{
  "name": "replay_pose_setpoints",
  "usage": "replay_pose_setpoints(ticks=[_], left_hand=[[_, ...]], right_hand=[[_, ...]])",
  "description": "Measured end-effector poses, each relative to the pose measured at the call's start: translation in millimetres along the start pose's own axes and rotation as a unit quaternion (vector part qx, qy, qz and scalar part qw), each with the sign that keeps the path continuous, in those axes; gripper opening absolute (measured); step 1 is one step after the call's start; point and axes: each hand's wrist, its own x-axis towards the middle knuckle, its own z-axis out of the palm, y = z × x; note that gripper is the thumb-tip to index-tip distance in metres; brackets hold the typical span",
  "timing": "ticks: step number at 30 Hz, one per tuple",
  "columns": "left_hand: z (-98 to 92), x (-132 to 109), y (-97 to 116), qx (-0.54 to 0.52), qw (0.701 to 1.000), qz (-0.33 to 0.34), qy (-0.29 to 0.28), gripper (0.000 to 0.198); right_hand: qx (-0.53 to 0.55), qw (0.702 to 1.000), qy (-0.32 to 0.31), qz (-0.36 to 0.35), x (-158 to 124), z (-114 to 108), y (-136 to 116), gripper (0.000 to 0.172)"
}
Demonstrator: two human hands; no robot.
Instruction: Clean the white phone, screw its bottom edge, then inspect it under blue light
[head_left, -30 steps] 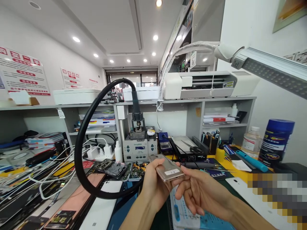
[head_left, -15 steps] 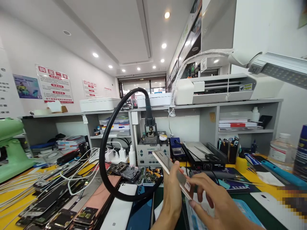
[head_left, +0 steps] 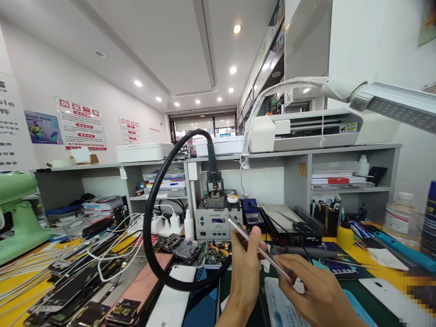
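Observation:
A slim phone [head_left: 270, 258] with a pale metallic frame is held up in front of me, seen almost edge-on and slanting down to the right. My left hand [head_left: 245, 265] wraps round its upper part, the thumb lying over the near edge. At its lower end my right hand [head_left: 306, 284] pinches the frame, fingers above and the thumb partly hidden. A clear plastic sleeve or bag [head_left: 281, 302] with blue print lies on the green mat below. Both broad faces of the phone are hardly visible from this angle.
A black hose [head_left: 147, 227] loops from the hot-air station [head_left: 214, 222] in front of my left hand. Dismantled phones [head_left: 80, 286] and white cables [head_left: 102, 254] crowd the left. A white phone back [head_left: 388, 297] lies right, near a bottle [head_left: 398, 215]. A lamp [head_left: 398, 102] hangs above.
The phone has turned from showing a broad face to nearly edge-on and shifted slightly right. My right-hand fingers have closed in on its lower end. The view has tilted slightly upward.

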Motion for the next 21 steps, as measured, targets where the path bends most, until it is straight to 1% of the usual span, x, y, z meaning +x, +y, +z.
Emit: replay_pose_setpoints(ticks=[3,6,9,13,17,21], left_hand=[[4.8,-4.0,3.8,0.074,0.995,0.069,0.001,0.05],[10.7,-9.9,1.4,0.136,0.984,0.114,-0.005,0.057],[14.8,-14.6,-5.3,0.185,0.968,0.165,0.03,0.066],[18.1,-18.6,-11.6,0.202,0.957,0.197,0.062,0.076],[20.8,-21.8,-12.4,0.184,0.951,0.235,0.077,0.075],[20.7,-21.5,-14.1,0.202,0.943,0.258,0.063,0.074]], right_hand=[[0.0,0.998,-0.032,0.051,-0.9,3.4,7.1,0.02],[0.001,0.995,-0.061,0.084,-1.0,4.1,11.1,0.025],[0.008,0.992,-0.08,0.096,0.0,0.0,8.8,0.031],[0.024,0.986,-0.116,0.114,4.6,-5.5,1.5,0.037],[0.045,0.977,-0.145,0.146,9.1,-5.6,-2.7,0.03],[0.056,0.976,-0.135,0.159,11.3,-6.6,-5.9,0.022]])
